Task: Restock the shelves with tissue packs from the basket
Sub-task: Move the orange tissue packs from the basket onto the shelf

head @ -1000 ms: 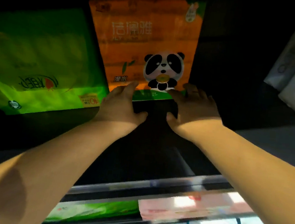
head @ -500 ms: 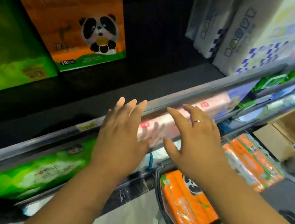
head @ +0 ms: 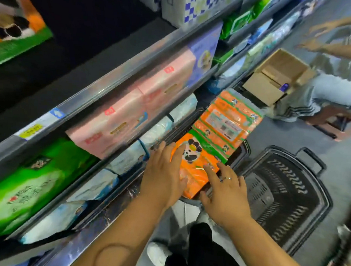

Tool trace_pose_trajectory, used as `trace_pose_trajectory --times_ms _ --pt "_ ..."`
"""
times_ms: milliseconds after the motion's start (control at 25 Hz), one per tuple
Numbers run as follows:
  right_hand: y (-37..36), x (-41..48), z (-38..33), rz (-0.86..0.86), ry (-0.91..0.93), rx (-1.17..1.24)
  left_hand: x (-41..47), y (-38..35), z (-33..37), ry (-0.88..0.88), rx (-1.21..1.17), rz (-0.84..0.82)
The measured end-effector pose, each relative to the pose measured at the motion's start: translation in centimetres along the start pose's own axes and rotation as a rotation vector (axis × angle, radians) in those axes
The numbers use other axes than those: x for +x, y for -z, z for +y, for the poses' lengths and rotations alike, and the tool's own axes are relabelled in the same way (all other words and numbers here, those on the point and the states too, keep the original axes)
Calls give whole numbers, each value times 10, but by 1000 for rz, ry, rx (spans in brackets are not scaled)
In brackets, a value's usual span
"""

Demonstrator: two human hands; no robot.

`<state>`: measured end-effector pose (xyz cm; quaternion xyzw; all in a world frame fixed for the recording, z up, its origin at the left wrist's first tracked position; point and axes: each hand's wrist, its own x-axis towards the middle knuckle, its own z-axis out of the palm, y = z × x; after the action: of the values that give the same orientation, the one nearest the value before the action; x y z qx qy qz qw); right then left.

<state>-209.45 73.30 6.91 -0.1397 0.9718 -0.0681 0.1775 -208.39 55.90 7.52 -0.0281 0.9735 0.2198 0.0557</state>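
Observation:
Two orange tissue packs with panda prints lie in a dark basket (head: 243, 149) on the floor beside the shelves. The nearer orange pack (head: 197, 166) sits between my hands; the farther orange pack (head: 228, 120) lies behind it. My left hand (head: 164, 174) rests with spread fingers on the near pack's left edge. My right hand (head: 226, 194), with a ring, touches its right edge, fingers apart. Neither hand has closed around it. Another orange panda pack (head: 8, 18) stands on the upper shelf at the far left.
Pink packs (head: 142, 108) and green packs (head: 27, 187) fill the shelf below a metal rail (head: 111, 78). An empty black basket (head: 281, 195) lies to the right. A cardboard box (head: 277, 78) and another person (head: 333, 93) are further along the aisle.
My view has swung down from the upper shelf to the floor. Both hands left the shelved panda pack and dropped to the orange pack in the basket.

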Motion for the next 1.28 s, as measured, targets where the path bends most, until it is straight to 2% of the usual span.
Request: trace_pose_trajectory --times_ms 120,320,840,960,1080,1160,1280 --pt "-18 7 24 -60 -89 29 22 -24 5 11 8 -103" --pt "-56 54 71 -67 -159 72 83 -90 6 -19 -8 -165" --pt "-133 257 195 -120 -325 324 282 -224 -16 208 -86 -384" --pt "-147 288 216 8 -476 503 322 -240 -25 241 -156 -331" --pt "-162 313 231 120 -655 848 358 -248 -24 274 -199 -286" --pt "-169 321 234 163 -696 1040 379 -252 -23 327 -292 -288" --pt "-181 329 229 198 -757 1157 403 -262 -28 438 -452 -339"
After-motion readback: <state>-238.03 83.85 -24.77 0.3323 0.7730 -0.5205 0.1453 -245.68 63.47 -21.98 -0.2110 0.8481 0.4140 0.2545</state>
